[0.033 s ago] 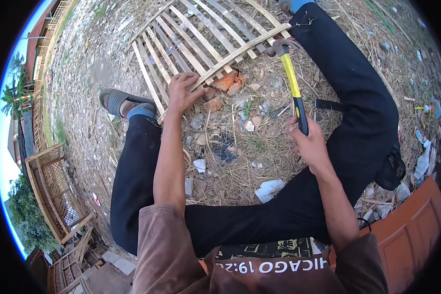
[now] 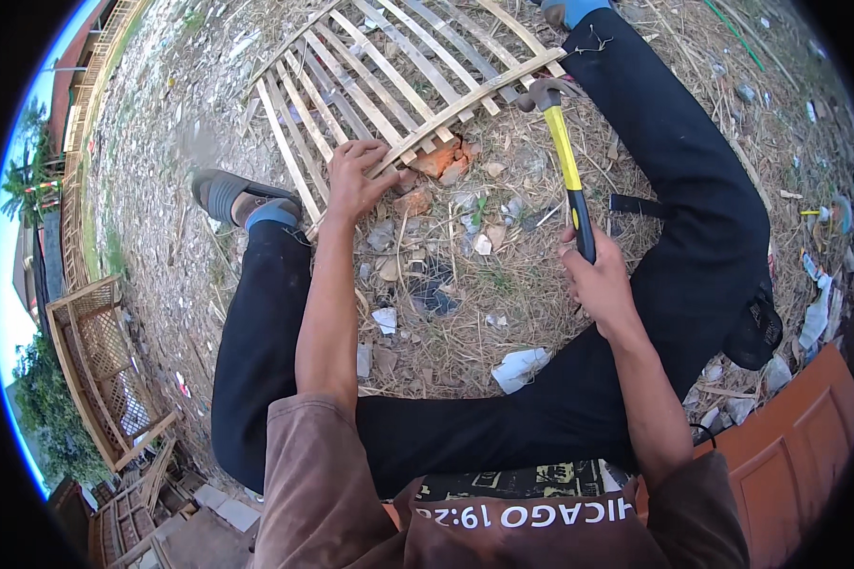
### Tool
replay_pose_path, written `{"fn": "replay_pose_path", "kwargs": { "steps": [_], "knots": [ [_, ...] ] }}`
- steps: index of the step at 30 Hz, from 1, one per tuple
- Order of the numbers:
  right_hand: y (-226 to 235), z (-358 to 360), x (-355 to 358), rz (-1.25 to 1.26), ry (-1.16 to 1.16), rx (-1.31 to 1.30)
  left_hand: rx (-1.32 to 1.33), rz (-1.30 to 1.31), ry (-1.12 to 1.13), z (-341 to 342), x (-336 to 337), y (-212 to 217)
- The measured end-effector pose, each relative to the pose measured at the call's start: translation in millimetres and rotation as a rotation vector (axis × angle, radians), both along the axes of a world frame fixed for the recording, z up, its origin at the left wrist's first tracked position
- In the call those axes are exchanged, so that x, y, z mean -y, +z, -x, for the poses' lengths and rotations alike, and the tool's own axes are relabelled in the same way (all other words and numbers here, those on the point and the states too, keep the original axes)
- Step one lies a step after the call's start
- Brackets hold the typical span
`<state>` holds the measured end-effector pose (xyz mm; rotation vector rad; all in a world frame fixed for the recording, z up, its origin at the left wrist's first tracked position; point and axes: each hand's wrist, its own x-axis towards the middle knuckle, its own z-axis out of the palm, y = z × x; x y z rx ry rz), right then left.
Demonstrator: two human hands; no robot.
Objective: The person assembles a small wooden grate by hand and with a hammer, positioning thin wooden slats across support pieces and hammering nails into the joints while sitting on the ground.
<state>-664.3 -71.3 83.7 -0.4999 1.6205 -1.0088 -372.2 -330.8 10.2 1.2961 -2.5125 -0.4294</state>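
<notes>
A slatted wooden panel (image 2: 467,102) lies ahead of me, its thin pale slats crossed by a batten along the near edge. My left hand (image 2: 356,180) is closed at the batten's lower left end, fingers bent over the wood; the thumb side is partly hidden. In my right hand (image 2: 598,284) is a claw hammer (image 2: 564,152) with a yellow and black handle, gripped near the end. Its metal head is raised beside the panel's right corner, apart from my left hand. An orange broken brick (image 2: 438,159) sits under or against the near slat ends.
My outstretched legs in black trousers flank the work, with a grey sandal (image 2: 223,197) at left. Stones, white shards (image 2: 520,368) and dry straw litter the ground. A brown panelled board (image 2: 797,455) lies at lower right. Lattice panels (image 2: 109,370) stand at left.
</notes>
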Motion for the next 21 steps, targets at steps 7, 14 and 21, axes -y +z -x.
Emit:
{"fn": "replay_pose_path", "kwargs": {
  "steps": [7, 14, 21],
  "knots": [
    [4, -7, -1, 0.009, 0.014, 0.017, 0.002, 0.146, 0.018, 22, -25, -7],
    [17, -21, -2, -0.01, 0.02, 0.03, -0.077, 0.124, 0.076, 21, -27, -13],
    [45, -36, -15, 0.042, 0.043, 0.013, -0.001, 0.087, 0.1, 28, -32, -14]
  ]
}}
